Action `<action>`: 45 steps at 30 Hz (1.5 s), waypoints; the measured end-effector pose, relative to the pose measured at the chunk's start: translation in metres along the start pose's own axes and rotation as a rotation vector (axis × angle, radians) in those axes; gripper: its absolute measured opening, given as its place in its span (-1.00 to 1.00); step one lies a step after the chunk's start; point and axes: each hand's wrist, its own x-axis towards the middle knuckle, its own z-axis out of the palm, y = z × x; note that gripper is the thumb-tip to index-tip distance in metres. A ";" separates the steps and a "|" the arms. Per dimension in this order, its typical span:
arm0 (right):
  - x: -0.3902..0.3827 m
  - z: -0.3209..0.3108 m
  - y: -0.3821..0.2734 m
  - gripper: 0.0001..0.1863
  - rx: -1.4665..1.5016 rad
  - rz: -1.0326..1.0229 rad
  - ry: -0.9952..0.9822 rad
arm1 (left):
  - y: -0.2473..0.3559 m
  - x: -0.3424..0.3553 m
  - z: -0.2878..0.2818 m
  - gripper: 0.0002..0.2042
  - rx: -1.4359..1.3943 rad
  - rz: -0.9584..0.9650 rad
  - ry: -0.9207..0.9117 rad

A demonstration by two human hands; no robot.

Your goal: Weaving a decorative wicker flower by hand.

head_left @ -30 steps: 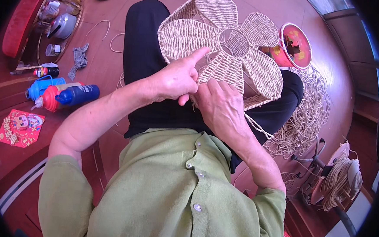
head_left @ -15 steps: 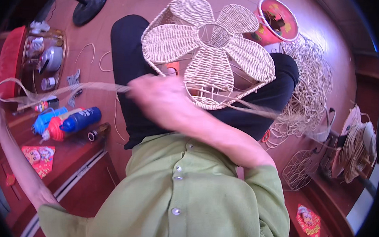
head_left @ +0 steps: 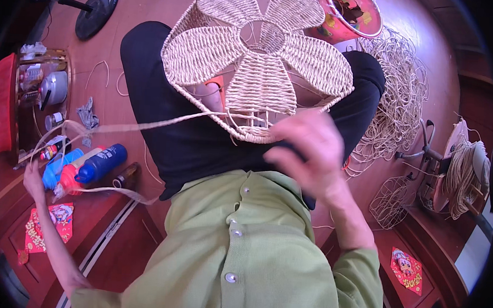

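A woven basket (head_left: 262, 84) with flower-petal panels and a round hole in the middle rests across my thighs. Its lower front shows an open gap with a few upright strands. A pale straw cord (head_left: 163, 123) runs from that lower rim leftward. Out at the far left, my left hand (head_left: 33, 181) is closed on the cord, which loops above it and trails off to the right below. Close to the basket's lower right edge is my right hand (head_left: 308, 152), blurred, thumb and fingers apart with nothing visible between them.
A heap of loose cord (head_left: 400, 90) covers the floor at right, near a red patterned bucket (head_left: 373, 26). A cord reel (head_left: 465, 173) stands farther right. To the left are a blue bottle (head_left: 102, 162), a red stool (head_left: 1, 102) and a black round base (head_left: 97, 12).
My right hand has moved right, off the cord on the left, to the basket's lower right. My left hand has come slightly lower and inward, and the cord has slackened into loops.
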 end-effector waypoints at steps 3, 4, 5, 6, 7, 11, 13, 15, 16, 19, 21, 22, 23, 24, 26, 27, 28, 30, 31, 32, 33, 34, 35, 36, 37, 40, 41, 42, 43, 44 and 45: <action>-0.023 -0.015 0.025 -0.55 -0.176 0.127 0.055 | -0.050 -0.004 0.019 -0.48 -0.401 0.140 -0.262; -0.031 -0.015 0.020 -0.51 -0.281 0.148 0.048 | 0.071 -0.028 0.051 -0.43 -0.304 0.186 -0.373; -0.033 -0.013 0.019 -0.46 -0.352 0.142 0.047 | 0.191 -0.076 0.049 -0.43 -0.312 0.203 -0.411; -0.030 -0.008 0.018 -0.39 -0.388 0.059 0.034 | 0.252 -0.119 0.054 -0.39 -0.783 0.228 -0.476; -0.027 -0.002 0.016 -0.37 -0.420 0.023 0.001 | 0.316 -0.157 0.050 -0.35 -0.737 0.319 -0.481; -0.015 0.015 0.002 -0.30 -0.429 0.057 -0.096 | 0.404 -0.230 0.051 -0.40 -0.521 0.842 -0.484; -0.012 0.021 -0.001 -0.33 -0.441 0.081 -0.114 | 0.407 -0.242 0.058 -0.63 -0.471 0.772 -0.606; -0.013 0.024 -0.003 -0.40 -0.448 0.113 -0.076 | 0.397 -0.236 0.065 -0.88 -0.630 0.880 -0.577; -0.015 0.025 -0.003 -0.40 -0.443 0.120 -0.077 | 0.394 -0.233 0.061 -0.91 -0.670 0.858 -0.623; -0.017 0.026 0.001 -0.49 -0.409 0.116 -0.061 | 0.381 -0.226 0.061 -0.91 -0.787 0.821 -0.710; -0.019 0.030 0.002 -0.54 -0.365 0.128 -0.029 | 0.379 -0.215 0.060 -0.93 -0.760 0.764 -0.760; -0.019 0.030 0.002 -0.54 -0.365 0.132 -0.026 | 0.379 -0.210 0.060 -0.94 -0.735 0.705 -0.804; -0.019 0.030 0.002 -0.54 -0.342 0.140 -0.030 | 0.377 -0.207 0.064 -0.92 -0.771 0.659 -0.835; -0.019 0.029 0.002 -0.54 -0.319 0.146 -0.034 | 0.377 -0.205 0.062 -0.92 -0.770 0.663 -0.839; -0.016 0.026 0.002 -0.52 -0.307 0.141 -0.015 | 0.377 -0.202 0.055 -0.90 -0.664 0.609 -0.932; -0.014 0.024 0.001 -0.50 -0.293 0.131 0.001 | 0.382 -0.198 0.050 -0.88 -0.697 0.450 -1.009; -0.012 0.021 -0.001 -0.50 -0.297 0.136 0.003 | 0.382 -0.186 0.041 -0.82 -0.529 0.541 -0.963; -0.016 0.018 -0.004 -0.46 -0.101 0.230 0.235 | 0.396 -0.197 0.014 -0.71 -0.353 0.838 -0.480; -0.023 0.015 -0.002 -0.41 -0.054 0.153 0.172 | 0.400 -0.203 -0.003 -0.67 -0.357 0.919 -0.465; -0.018 0.011 -0.004 -0.37 0.135 0.090 -0.015 | 0.402 -0.211 -0.021 -0.64 -0.351 0.991 -0.446; -0.013 0.016 -0.012 -0.36 0.353 0.118 -0.114 | 0.405 -0.218 -0.034 -0.66 -0.405 1.171 -0.625; -0.007 0.025 -0.022 -0.34 0.571 0.145 -0.209 | 0.409 -0.224 -0.041 -0.67 -0.457 1.349 -0.809; 0.001 0.033 -0.029 -0.36 0.709 0.143 -0.298 | 0.416 -0.229 -0.040 -0.71 -0.566 1.401 -0.983; 0.008 0.042 -0.036 -0.38 0.851 0.141 -0.389 | 0.424 -0.237 -0.036 -0.75 -0.676 1.441 -1.160; 0.005 0.061 -0.037 -0.47 0.890 0.051 -0.304 | 0.431 -0.246 -0.026 -0.75 -0.843 1.407 -1.064; -0.005 0.067 -0.038 -0.56 0.971 0.098 -0.279 | 0.431 -0.253 -0.007 -0.67 -0.880 1.203 -0.803; 0.000 0.060 -0.047 -0.69 0.966 0.297 -0.219 | 0.427 -0.255 0.006 -0.58 -1.070 1.153 -0.909; -0.002 0.062 -0.047 -0.69 0.971 0.296 -0.220 | 0.424 -0.257 0.004 -0.58 -1.067 1.150 -0.908; -0.005 0.065 -0.045 -0.71 0.898 0.287 -0.155 | 0.424 -0.261 0.000 -0.69 -1.055 1.132 -0.963; -0.007 0.066 -0.045 -0.72 0.825 0.280 -0.092 | 0.425 -0.266 -0.003 -0.80 -1.044 1.110 -1.019; 0.001 0.064 -0.044 -0.71 0.741 0.118 -0.104 | 0.427 -0.267 0.000 -0.80 -1.103 1.105 -1.064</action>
